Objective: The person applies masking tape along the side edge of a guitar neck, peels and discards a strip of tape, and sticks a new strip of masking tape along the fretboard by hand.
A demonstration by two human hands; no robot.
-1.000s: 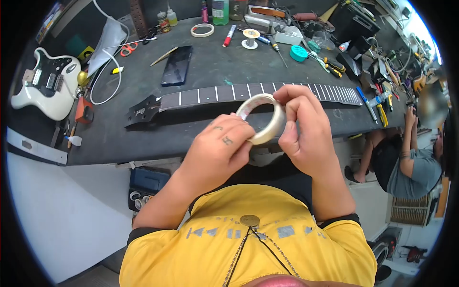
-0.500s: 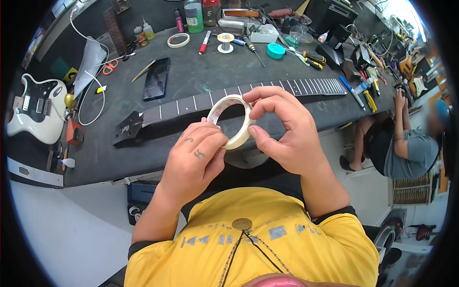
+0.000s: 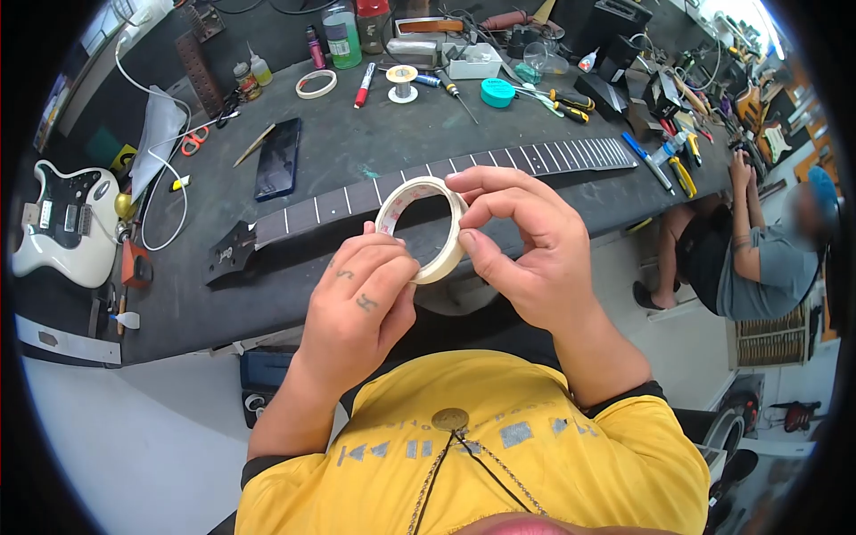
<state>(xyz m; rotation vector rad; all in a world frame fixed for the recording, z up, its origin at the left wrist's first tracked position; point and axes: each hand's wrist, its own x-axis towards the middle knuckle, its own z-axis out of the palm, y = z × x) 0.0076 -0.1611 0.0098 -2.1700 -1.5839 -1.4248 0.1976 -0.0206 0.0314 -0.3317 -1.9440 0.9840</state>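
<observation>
My left hand [image 3: 361, 294] is wrapped round the lower left side of a roll of cream masking tape [image 3: 440, 265], held up in front of my chest. My right hand [image 3: 526, 245] touches the roll's right side with thumb and fingertips, the other fingers curled. Beyond the roll, a dark guitar neck [image 3: 334, 204] with white fret lines lies across the bench, its black headstock [image 3: 234, 253] to the left. Part of the neck's near edge is hidden behind the roll and my hands.
On the dark bench [image 3: 357, 134] are a phone [image 3: 278, 160], scissors [image 3: 194, 140], a red marker [image 3: 364, 86], a solder spool [image 3: 402, 85], a teal tin [image 3: 497, 93] and screwdrivers. A white guitar body [image 3: 67, 227] lies at left. Another person [image 3: 767, 267] sits at right.
My view has shifted, so the bench items appear further left. Both hands have turned the roll slightly to face me, and my right thumb has moved onto its edge.
</observation>
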